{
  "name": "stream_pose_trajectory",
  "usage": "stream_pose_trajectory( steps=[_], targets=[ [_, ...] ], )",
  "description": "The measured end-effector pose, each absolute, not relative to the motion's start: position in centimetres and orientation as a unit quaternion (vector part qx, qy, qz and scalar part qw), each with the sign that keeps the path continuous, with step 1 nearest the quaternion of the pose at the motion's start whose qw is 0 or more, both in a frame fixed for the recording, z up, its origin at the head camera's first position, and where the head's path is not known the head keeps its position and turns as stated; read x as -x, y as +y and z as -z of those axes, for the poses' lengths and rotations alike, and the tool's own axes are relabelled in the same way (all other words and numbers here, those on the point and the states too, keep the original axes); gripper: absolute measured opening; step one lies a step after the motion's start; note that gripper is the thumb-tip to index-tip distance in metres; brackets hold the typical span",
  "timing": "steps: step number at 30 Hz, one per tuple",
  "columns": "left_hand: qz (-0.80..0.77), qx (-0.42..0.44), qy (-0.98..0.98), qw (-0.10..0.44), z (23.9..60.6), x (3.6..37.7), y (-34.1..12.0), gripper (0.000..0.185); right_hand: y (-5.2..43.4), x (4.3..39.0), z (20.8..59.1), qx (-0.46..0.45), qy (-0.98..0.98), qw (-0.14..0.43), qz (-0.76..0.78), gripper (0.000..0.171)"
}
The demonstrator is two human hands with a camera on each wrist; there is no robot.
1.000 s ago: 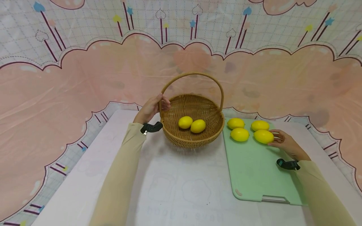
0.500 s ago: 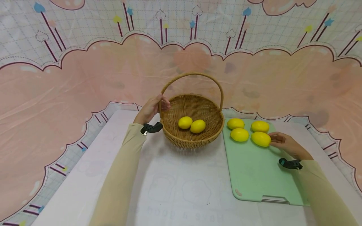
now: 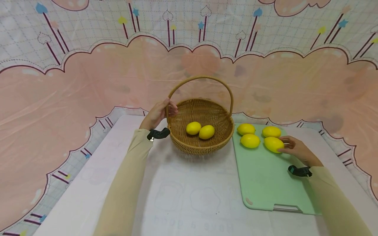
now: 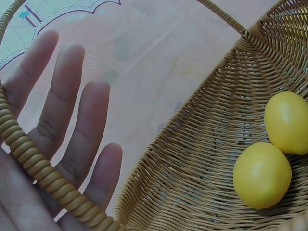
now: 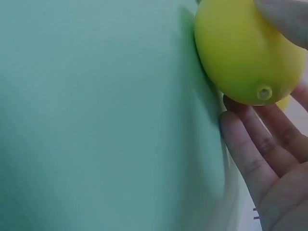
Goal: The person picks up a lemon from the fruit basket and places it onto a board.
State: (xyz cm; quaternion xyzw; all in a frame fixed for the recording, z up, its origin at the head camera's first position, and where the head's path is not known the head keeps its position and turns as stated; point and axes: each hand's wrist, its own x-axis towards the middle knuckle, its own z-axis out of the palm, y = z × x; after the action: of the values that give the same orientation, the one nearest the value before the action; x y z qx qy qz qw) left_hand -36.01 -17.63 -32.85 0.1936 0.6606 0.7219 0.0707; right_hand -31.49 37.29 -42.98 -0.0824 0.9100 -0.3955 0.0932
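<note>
The right hand [image 3: 296, 150] now closes thumb and fingers round the near yellow lemon [image 3: 273, 144] on the pale green cutting board [image 3: 265, 183] — half a second ago it only touched its end. The pick-up looks begun. The left hand [image 3: 156, 113], fingers straight, steadies the round woven wicker basket [image 3: 189, 144] by its handle — unchanged.
</note>
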Motion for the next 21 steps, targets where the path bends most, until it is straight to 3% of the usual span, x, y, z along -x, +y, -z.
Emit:
stream_pose_trajectory(
  steps=[21],
  targets=[
    [-0.721,-0.181,0.665,0.069,32.7,35.8,-17.6,0.043,39.1,32.2,42.6,0.131,0.863,0.129,0.470,0.060]
  ],
)
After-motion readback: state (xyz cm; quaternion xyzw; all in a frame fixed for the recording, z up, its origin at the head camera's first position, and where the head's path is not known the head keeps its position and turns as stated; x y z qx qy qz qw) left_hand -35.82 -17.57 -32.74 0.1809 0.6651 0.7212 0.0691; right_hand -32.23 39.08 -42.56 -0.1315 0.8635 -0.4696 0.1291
